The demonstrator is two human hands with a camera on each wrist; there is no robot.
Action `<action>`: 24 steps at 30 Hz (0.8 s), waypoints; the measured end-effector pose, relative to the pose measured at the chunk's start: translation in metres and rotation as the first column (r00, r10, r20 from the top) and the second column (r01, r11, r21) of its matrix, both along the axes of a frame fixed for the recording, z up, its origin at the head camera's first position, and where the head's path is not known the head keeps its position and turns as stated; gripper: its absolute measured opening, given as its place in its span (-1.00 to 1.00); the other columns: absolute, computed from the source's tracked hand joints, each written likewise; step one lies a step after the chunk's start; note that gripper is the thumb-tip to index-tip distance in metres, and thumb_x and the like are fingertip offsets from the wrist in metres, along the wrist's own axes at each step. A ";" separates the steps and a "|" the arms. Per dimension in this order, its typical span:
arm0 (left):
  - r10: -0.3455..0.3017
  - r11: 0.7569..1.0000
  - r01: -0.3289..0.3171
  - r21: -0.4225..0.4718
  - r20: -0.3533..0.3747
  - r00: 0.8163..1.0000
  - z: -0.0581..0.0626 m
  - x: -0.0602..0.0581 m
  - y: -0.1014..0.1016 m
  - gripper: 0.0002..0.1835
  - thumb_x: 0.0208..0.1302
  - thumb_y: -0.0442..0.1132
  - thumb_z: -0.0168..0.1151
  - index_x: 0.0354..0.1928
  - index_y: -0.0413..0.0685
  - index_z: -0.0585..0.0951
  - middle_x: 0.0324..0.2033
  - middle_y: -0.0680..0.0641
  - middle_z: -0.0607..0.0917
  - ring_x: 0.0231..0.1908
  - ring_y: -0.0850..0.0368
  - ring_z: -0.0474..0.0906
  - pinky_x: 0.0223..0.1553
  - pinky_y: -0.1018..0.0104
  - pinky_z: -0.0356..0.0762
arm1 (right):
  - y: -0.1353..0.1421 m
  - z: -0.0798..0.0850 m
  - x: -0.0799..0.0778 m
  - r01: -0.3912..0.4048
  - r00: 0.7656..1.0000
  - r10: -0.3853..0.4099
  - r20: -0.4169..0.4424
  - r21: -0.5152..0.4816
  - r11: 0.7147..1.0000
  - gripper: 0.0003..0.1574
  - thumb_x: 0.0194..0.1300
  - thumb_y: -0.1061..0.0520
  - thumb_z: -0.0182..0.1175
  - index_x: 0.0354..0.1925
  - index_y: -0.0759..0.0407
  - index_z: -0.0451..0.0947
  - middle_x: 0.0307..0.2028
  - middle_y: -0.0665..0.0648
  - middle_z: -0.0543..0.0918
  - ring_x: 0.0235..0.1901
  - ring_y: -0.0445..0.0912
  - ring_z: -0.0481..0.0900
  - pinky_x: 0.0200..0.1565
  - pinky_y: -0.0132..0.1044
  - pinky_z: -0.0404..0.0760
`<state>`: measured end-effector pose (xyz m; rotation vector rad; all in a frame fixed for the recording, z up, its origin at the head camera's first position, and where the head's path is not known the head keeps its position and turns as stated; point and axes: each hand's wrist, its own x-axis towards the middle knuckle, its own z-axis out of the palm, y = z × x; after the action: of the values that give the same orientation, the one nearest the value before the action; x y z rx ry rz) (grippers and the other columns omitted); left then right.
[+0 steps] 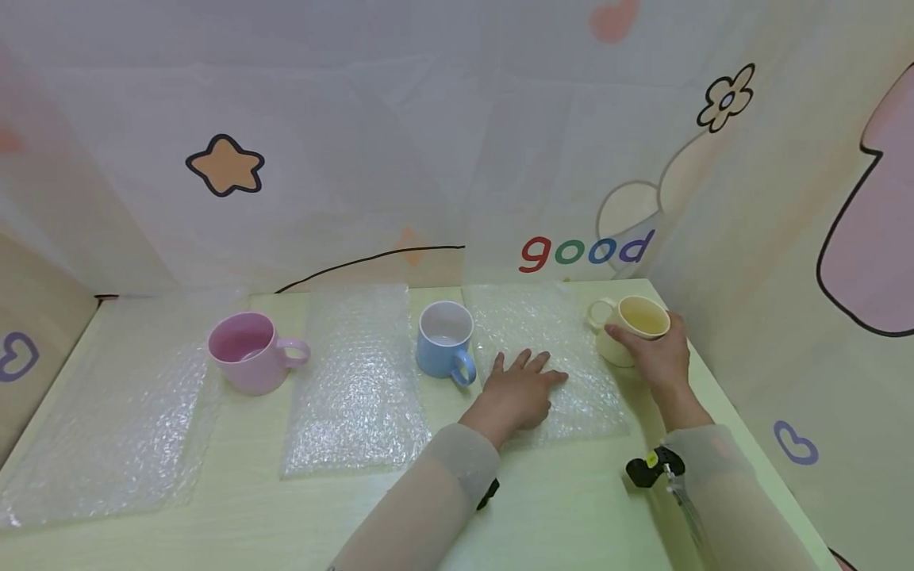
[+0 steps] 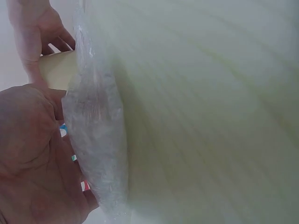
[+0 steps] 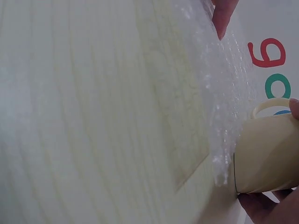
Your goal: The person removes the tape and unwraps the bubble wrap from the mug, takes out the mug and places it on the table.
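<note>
My right hand [image 1: 660,353] grips a pale yellow mug [image 1: 618,349] near the table's right edge; its handle points left. In the right wrist view the yellow mug [image 3: 266,151] stands beside the bubble wrap's edge, with fingers on both sides of it. My left hand [image 1: 523,390], fingers spread and straight, rests on the right sheet of bubble wrap [image 1: 571,412]. In the left wrist view the palm of the left hand [image 2: 39,154] shows next to the bubble wrap [image 2: 98,135]. A blue mug [image 1: 437,353] stands just left of that sheet, its handle toward me.
A pink mug [image 1: 250,369] stands on the left, handle to the right. Two more bubble wrap sheets lie flat: a middle sheet [image 1: 357,396] and a large left sheet [image 1: 121,428]. Printed cloth walls [image 1: 343,159] enclose the back and sides of the pale table [image 1: 236,507].
</note>
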<state>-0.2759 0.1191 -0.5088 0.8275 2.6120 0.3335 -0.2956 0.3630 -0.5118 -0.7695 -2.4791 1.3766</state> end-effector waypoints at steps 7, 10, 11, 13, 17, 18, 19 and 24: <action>-0.005 1.000 0.005 0.005 0.008 1.000 0.002 -0.003 -0.001 -0.43 0.57 -0.04 0.07 0.53 0.60 0.29 0.65 0.18 0.07 0.66 0.08 -0.10 0.62 -0.17 -0.14 | 0.002 -0.001 -0.002 -0.011 1.000 0.011 -0.013 0.014 1.000 0.37 0.16 -0.20 0.53 0.61 0.13 -0.08 0.48 0.29 0.30 0.42 0.17 0.31 0.49 0.09 0.29; 0.003 1.000 -0.003 0.007 0.014 1.000 0.003 -0.003 -0.002 -0.43 0.57 -0.05 0.07 0.53 0.60 0.29 0.65 0.18 0.07 0.66 0.08 -0.10 0.62 -0.18 -0.15 | 0.002 -0.002 -0.002 -0.023 1.000 0.023 -0.014 0.011 1.000 0.37 0.16 -0.20 0.53 0.61 0.12 -0.10 0.49 0.29 0.29 0.43 0.18 0.30 0.50 0.10 0.28; 0.007 1.000 -0.007 0.010 0.015 1.000 0.002 -0.004 -0.003 -0.42 0.57 -0.05 0.07 0.53 0.59 0.30 0.65 0.18 0.07 0.66 0.08 -0.11 0.62 -0.18 -0.15 | 0.002 -0.002 -0.002 -0.028 0.999 0.028 -0.018 0.008 1.000 0.38 0.16 -0.20 0.53 0.61 0.12 -0.10 0.48 0.29 0.29 0.43 0.18 0.30 0.50 0.10 0.28; 0.018 1.000 -0.018 0.010 0.015 1.000 0.001 -0.004 -0.003 -0.42 0.56 -0.06 0.07 0.52 0.60 0.30 0.65 0.18 0.07 0.66 0.08 -0.11 0.62 -0.18 -0.17 | 0.002 -0.003 -0.003 -0.039 0.999 0.039 -0.019 0.001 0.999 0.38 0.16 -0.21 0.53 0.61 0.12 -0.12 0.49 0.29 0.29 0.44 0.18 0.30 0.51 0.10 0.27; 0.022 1.000 -0.022 0.009 -0.004 1.000 -0.001 -0.002 -0.002 -0.39 0.54 -0.08 0.10 0.53 0.57 0.29 0.65 0.16 0.07 0.66 0.05 -0.11 0.61 -0.20 -0.17 | 0.002 -0.004 -0.002 -0.046 0.999 0.046 -0.014 -0.011 0.999 0.40 0.17 -0.22 0.52 0.62 0.12 -0.14 0.51 0.29 0.26 0.46 0.19 0.28 0.52 0.11 0.25; 0.021 1.000 -0.021 0.008 -0.010 1.000 -0.002 -0.001 -0.001 -0.38 0.53 -0.09 0.11 0.54 0.56 0.28 0.65 0.15 0.07 0.66 0.04 -0.11 0.61 -0.21 -0.17 | 0.002 -0.004 -0.002 -0.047 0.999 0.047 -0.009 -0.014 0.999 0.41 0.17 -0.23 0.52 0.62 0.11 -0.14 0.51 0.29 0.26 0.47 0.19 0.27 0.52 0.12 0.24; 0.018 1.000 -0.018 0.008 -0.017 1.000 -0.002 0.000 -0.001 -0.37 0.52 -0.10 0.12 0.54 0.54 0.28 0.65 0.13 0.07 0.66 0.02 -0.11 0.61 -0.23 -0.17 | 0.002 -0.004 -0.001 -0.047 0.999 0.047 -0.006 -0.019 0.999 0.41 0.17 -0.24 0.52 0.62 0.11 -0.15 0.52 0.29 0.25 0.48 0.19 0.26 0.53 0.12 0.24; 0.009 1.000 -0.008 0.002 -0.046 0.999 -0.001 0.004 0.002 -0.35 0.50 -0.11 0.14 0.56 0.46 0.28 0.65 0.06 0.07 0.66 -0.06 -0.12 0.59 -0.28 -0.14 | 0.005 -0.005 0.000 -0.071 0.997 0.071 -0.001 -0.034 0.997 0.43 0.17 -0.26 0.51 0.63 0.10 -0.18 0.53 0.28 0.22 0.49 0.19 0.25 0.54 0.13 0.21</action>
<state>-0.2718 0.1211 -0.5103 0.8343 2.6586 0.3228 -0.2952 0.3683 -0.5167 -0.6944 -2.5124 1.4462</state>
